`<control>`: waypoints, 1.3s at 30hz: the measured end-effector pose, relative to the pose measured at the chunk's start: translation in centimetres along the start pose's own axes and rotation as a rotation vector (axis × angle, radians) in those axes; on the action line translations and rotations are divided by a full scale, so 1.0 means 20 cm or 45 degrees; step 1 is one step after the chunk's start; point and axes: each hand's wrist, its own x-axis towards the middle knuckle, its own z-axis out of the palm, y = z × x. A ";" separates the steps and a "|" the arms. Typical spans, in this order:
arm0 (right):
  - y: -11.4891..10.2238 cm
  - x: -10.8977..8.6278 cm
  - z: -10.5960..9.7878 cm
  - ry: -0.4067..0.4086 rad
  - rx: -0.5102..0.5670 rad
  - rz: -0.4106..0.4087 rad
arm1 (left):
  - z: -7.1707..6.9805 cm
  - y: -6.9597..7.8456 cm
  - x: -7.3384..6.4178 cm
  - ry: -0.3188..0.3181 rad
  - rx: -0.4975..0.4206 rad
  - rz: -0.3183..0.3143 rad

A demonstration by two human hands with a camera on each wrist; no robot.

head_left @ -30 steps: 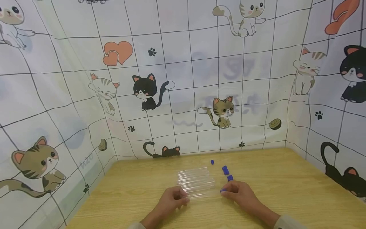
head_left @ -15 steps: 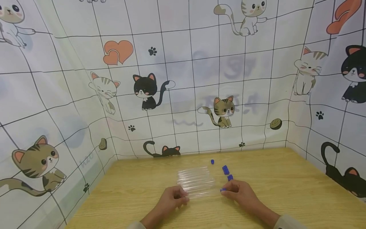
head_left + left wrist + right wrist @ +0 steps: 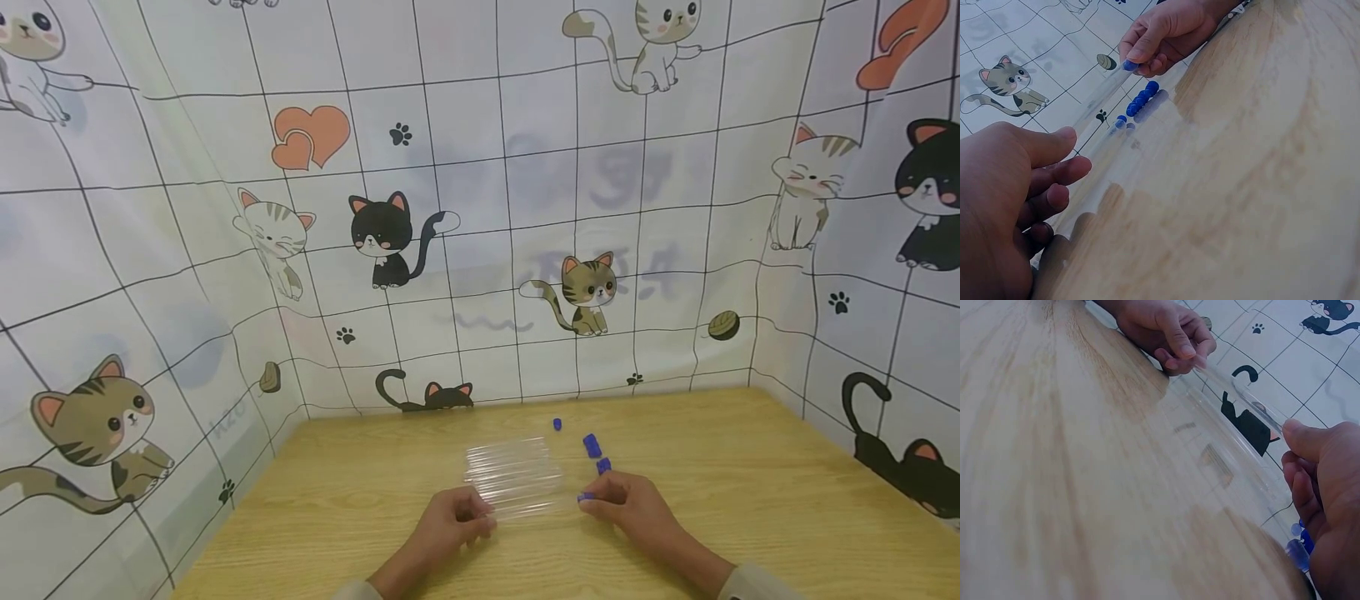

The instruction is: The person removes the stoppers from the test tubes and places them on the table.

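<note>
Between my hands spans a clear tube [image 3: 1242, 395], raised above the table. My left hand [image 3: 453, 521] pinches its left end between thumb and fingers. At the other end my right hand [image 3: 630, 508] pinches a small blue cap [image 3: 1130, 65] at the tube's tip; whether it sits fully on the tube I cannot tell. Several more clear tubes [image 3: 513, 467] lie side by side on the table behind my left hand. Beyond the right hand, grouped blue caps [image 3: 592, 446] lie on the wood, and a lone blue cap [image 3: 557, 424] lies farther back.
The light wood table [image 3: 352, 475] reaches back to a white curtain [image 3: 465, 217] printed with cats and grid lines. This curtain also hangs along the left and right sides.
</note>
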 end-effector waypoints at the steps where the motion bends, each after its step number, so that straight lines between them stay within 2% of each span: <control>1: 0.00 0.00 0.00 -0.002 0.005 -0.002 | 0.00 0.00 0.00 -0.001 -0.004 0.000; 5: 0.00 0.00 0.00 -0.014 0.014 0.003 | 0.00 -0.01 0.00 -0.002 -0.006 -0.003; 12: 0.04 -0.01 0.02 -0.019 0.013 0.048 | 0.02 -0.03 -0.03 0.025 0.075 -0.029; 19: 0.05 -0.03 0.03 -0.068 0.094 0.056 | 0.02 -0.03 -0.06 0.008 0.057 -0.035; 28: 0.04 -0.01 -0.02 -0.116 0.081 0.081 | 0.00 -0.01 -0.02 -0.005 0.010 0.001; 35: 0.03 0.03 -0.05 -0.144 0.086 0.085 | -0.02 0.03 0.03 0.031 0.054 0.042; 39: 0.04 0.02 -0.05 -0.176 0.097 0.095 | -0.01 0.04 0.01 0.032 0.056 0.041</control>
